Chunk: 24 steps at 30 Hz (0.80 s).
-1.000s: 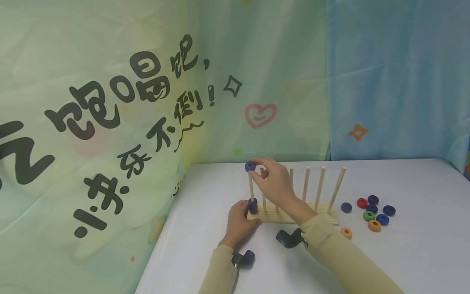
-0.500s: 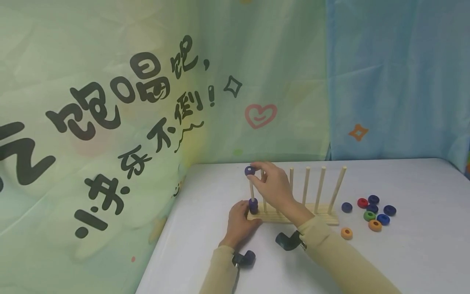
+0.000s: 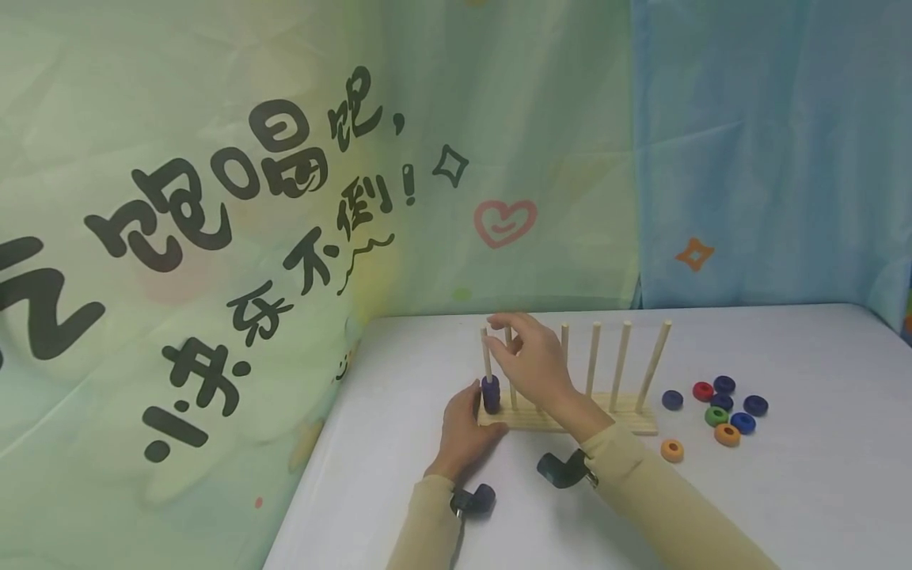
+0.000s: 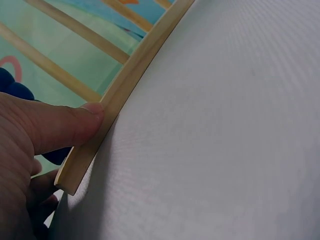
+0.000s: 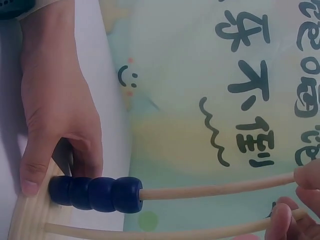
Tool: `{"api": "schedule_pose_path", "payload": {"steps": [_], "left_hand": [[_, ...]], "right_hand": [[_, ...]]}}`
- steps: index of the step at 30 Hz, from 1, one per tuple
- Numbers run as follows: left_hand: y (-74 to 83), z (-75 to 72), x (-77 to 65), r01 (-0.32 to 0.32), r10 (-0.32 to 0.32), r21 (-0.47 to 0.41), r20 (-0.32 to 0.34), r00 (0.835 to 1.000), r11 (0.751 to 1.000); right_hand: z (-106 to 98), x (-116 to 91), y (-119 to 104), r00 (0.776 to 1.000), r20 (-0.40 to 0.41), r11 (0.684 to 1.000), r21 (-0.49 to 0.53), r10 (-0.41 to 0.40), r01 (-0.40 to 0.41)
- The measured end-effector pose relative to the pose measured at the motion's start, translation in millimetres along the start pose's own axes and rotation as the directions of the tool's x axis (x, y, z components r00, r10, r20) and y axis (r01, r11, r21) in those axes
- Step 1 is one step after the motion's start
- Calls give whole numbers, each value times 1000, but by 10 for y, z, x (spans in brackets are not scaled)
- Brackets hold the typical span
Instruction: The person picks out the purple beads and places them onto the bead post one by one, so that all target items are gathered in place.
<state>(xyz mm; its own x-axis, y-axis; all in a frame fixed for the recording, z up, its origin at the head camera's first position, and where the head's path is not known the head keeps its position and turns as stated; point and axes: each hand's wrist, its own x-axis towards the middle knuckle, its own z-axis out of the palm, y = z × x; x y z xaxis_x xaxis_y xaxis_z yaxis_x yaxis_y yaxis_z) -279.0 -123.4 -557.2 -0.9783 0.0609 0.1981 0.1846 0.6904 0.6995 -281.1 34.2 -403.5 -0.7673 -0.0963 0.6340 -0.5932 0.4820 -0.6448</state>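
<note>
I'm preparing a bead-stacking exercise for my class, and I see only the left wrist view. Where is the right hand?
Observer: The head view shows the right hand at the top of the leftmost peg.
Operator: Is it holding a bead?
Observer: No, no bead shows in its grasp.
Operator: Are there loose beads beyond my view?
Observer: Yes, several loose beads lie on the table to the right of the rack.

The peg stand [image 3: 527, 421] is pale, grainy tan, the beads [image 3: 491, 395] at its left end dark blue. Loose rings [image 3: 722, 404] right of it are red, green, orange and blue. Behind it, a green-and-blue backdrop [image 3: 570, 119] bears black lettering [image 3: 174, 427] and a pink heart [image 3: 505, 224].
</note>
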Motion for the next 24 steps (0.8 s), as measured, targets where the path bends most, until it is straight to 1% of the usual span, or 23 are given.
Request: {"api": "schedule_pose_path", "payload": {"steps": [6, 10, 19, 22, 24], "left_hand": [[-6, 1, 7, -12, 12, 3, 0, 1000, 1000], [-3, -1, 6, -26, 26, 5, -7, 1000, 1000], [-5, 3, 10, -34, 34, 4, -11, 999, 999], [-9, 8, 12, -39, 39, 3, -17, 999, 999], [-10, 8, 11, -40, 40, 4, -19, 999, 999]], "right_hand": [[-40, -46, -25, 995, -63, 995, 52, -80, 83], [-72, -79, -41, 988, -98, 989, 77, -116, 123], [-99, -203, 68, 982, -123, 984, 86, -144, 155], [-103, -272, 117, 983, -129, 986, 88, -132, 144], [-99, -335, 143, 987, -124, 988, 96, -105, 118]]}}
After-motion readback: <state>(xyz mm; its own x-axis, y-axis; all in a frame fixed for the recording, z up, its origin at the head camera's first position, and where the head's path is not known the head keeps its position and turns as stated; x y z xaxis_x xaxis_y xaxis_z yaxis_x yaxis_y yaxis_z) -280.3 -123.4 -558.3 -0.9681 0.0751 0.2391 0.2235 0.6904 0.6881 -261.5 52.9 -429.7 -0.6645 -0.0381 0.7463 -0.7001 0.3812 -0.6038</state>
